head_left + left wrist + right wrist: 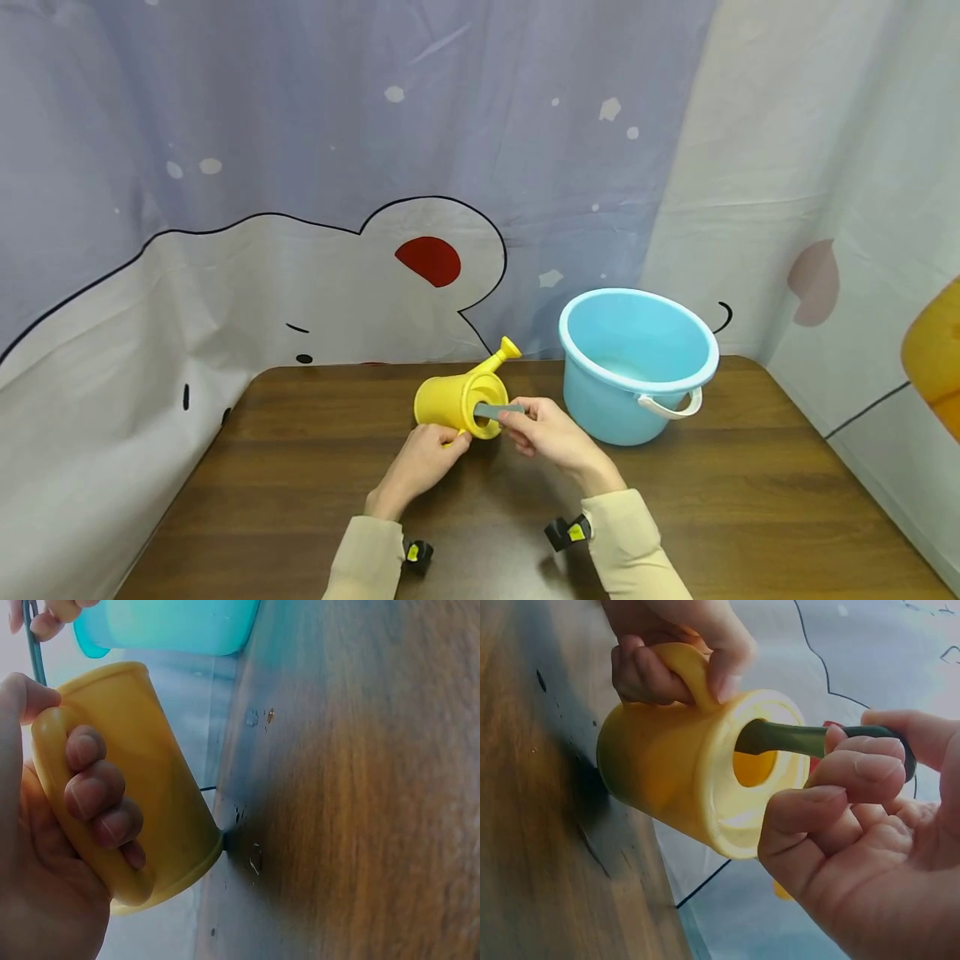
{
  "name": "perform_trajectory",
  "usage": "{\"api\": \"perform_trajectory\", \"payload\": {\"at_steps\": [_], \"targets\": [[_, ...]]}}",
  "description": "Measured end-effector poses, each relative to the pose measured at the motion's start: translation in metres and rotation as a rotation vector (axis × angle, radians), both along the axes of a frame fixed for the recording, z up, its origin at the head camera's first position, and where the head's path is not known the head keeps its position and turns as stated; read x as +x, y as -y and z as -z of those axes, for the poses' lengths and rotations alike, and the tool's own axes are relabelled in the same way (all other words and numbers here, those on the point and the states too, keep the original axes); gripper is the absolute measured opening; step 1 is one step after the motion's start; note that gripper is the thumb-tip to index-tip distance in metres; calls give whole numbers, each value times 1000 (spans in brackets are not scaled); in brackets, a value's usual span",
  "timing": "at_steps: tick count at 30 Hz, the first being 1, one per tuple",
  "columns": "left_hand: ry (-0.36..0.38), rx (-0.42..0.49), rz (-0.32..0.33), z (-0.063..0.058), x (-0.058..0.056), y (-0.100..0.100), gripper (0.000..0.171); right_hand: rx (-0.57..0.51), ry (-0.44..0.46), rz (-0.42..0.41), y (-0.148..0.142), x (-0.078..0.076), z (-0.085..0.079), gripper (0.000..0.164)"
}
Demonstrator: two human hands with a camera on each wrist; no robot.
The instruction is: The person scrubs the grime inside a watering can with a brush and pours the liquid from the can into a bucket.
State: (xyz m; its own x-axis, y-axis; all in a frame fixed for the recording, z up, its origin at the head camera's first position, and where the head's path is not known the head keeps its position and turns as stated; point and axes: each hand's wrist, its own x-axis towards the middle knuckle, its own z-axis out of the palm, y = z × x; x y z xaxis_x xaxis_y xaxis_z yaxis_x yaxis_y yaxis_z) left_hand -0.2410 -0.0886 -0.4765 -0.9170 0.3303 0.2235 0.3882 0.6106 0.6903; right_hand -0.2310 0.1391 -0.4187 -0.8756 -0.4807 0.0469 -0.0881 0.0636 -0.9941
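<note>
A yellow watering can (442, 402) is tilted over the wooden table, its round mouth facing right and its spout pointing up and back. My left hand (420, 462) grips the can's handle (56, 761), fingers curled through the loop. Between thumb and fingers, my right hand (551, 433) holds the grey-green handle (799, 739) of a slim tool. Its far end goes into the can's mouth and is hidden inside, so I cannot tell what kind of tool it is. In the left wrist view, the can's bottom edge is close to the tabletop.
To the right of the can stands a light blue bucket (611, 408) with a white carrying handle (671, 410). Water drops (256, 859) dot the wooden table (300, 500) near the can. A printed curtain (300, 125) hangs behind the table's back edge.
</note>
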Motion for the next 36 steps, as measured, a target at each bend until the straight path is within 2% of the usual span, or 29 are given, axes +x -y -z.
{"api": "perform_trajectory", "payload": {"at_steps": [7, 12, 16, 23, 30, 36], "targets": [[9, 7, 10, 0, 0, 0, 46, 57, -44, -75, -13, -1, -2, 24], [3, -1, 23, 0, 0, -1, 46, 67, -27, -103, -16, -1, -3, 25], [2, 4, 19, -1, 0, 0, 46, 42, 0, -63, -10, -2, -1, 28], [-4, 1, 20, 0, -1, 0, 46, -14, 63, 4, 7, -5, 9, 24], [5, -4, 21, 1, -1, 1, 46, -26, 95, 18, 18, -5, 18, 24], [-5, -2, 22, 1, 0, 2, 45, -46, 104, 9, 17, -6, 20, 23]]}}
